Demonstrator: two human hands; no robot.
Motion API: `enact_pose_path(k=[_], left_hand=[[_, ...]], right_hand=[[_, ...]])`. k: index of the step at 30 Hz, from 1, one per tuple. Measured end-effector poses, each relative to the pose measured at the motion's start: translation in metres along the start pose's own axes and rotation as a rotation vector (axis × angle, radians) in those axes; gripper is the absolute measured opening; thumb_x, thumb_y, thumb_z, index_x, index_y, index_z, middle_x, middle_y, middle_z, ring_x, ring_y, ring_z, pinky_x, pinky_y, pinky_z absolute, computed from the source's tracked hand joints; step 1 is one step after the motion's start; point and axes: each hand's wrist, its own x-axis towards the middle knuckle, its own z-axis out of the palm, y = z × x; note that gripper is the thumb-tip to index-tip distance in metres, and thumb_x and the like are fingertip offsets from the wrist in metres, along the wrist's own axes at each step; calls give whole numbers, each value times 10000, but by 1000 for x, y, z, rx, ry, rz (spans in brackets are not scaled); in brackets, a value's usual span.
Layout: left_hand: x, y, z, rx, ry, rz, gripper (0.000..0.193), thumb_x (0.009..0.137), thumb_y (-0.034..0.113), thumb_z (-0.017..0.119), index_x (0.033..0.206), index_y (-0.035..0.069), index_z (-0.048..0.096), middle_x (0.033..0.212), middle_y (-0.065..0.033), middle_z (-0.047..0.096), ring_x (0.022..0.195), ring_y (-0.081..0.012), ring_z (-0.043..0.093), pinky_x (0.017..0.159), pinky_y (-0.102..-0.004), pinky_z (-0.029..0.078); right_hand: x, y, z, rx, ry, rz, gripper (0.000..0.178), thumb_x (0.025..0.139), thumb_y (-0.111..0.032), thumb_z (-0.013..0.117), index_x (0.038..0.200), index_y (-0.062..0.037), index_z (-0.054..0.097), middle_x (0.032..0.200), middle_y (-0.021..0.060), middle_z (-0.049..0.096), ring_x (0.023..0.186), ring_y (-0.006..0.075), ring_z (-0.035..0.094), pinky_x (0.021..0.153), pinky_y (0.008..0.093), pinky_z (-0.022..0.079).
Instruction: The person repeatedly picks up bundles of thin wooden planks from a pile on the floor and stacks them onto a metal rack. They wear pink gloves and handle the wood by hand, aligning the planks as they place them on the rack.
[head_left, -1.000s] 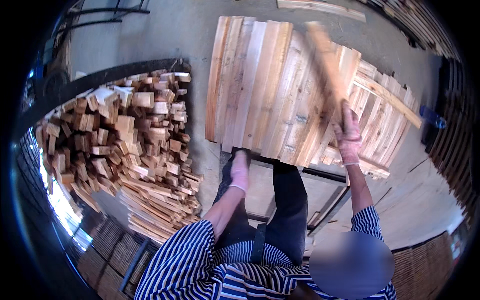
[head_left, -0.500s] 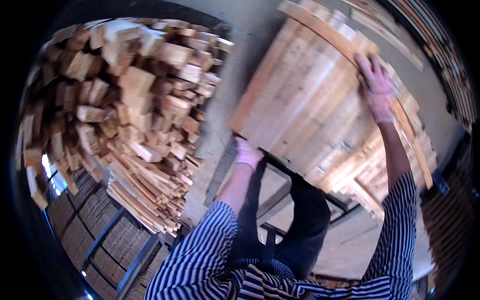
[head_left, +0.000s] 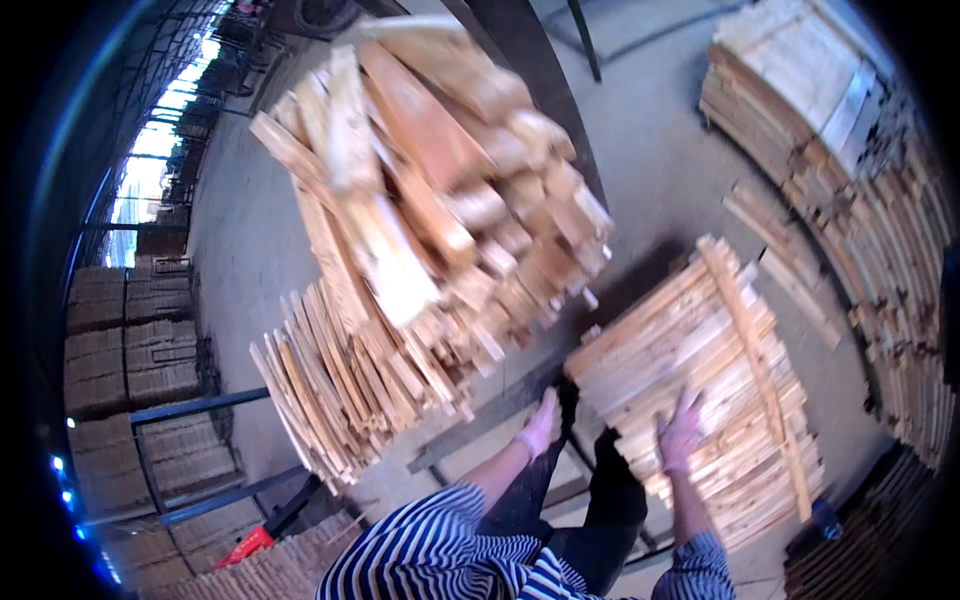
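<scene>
A stack of flat wooden boards (head_left: pixel 660 370) stands at the right of my legs, with a narrow wooden strip (head_left: pixel 757 357) lying across its top. Above the near part of that stack is my right hand (head_left: pixel 682 435), in a pinkish glove, its fingers spread and nothing in them. Whether it touches the boards I cannot tell. My left hand (head_left: pixel 541 428), gloved too, hangs beside my leg, left of the stack's near corner. Its fingers point forward, somewhat blurred, and hold nothing visible.
A big heap of loose wood pieces (head_left: pixel 400 210) rises ahead on the left, thin sticks (head_left: pixel 330 375) at its near side. More stacked timber (head_left: pixel 790 80) lines the far right. Blue metal bars (head_left: pixel 205 405) and a red-handled tool (head_left: pixel 245 548) are at lower left.
The view has swung left, showing more of the wood heap and floor. My right hand has left the strip for the nearer boards; my left hand has come away from the stack's corner.
</scene>
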Motion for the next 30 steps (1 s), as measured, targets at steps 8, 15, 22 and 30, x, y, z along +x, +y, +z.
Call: enact_pose_path(k=[8, 15, 22, 30], left_hand=[[-212, 106, -95, 258, 708, 643, 551, 1076, 526, 447, 1359, 92, 633, 1181, -27, 665, 1083, -132, 598, 955, -301, 478], [-329, 327, -54, -20, 633, 1162, 806, 976, 514, 667, 1551, 9, 413, 1499, -161, 515, 1375, -261, 482, 1147, -360, 375], [-297, 421, 1, 246, 834, 1080, 1110, 880, 651, 705, 1569, -102, 270, 1549, -325, 425, 1452, -367, 425, 1189, -393, 326], [-234, 411, -37, 180, 721, 1171, 977, 940, 597, 679, 1526, -105, 336, 1397, -256, 573, 1253, -337, 565, 1055, -366, 429]], right_hand=[[-65, -246, -118, 515, -175, -221, 756, 905, -215, 741, 1559, -77, 388, 1595, 225, 396, 1414, 433, 459, 1139, 469, 428], [-6, -487, -294, 454, 371, -822, 636, 914, -203, 718, 1484, -50, 482, 1431, 254, 547, 1268, 413, 579, 1053, 465, 487], [72, -603, -287, -184, -37, -746, 655, 913, -408, 679, 1451, -73, 515, 1354, 229, 606, 1221, 394, 608, 1020, 448, 491], [26, -546, -333, -89, -69, -855, 640, 886, -315, 739, 1482, -251, 517, 1187, 214, 615, 1100, 361, 635, 890, 456, 562]])
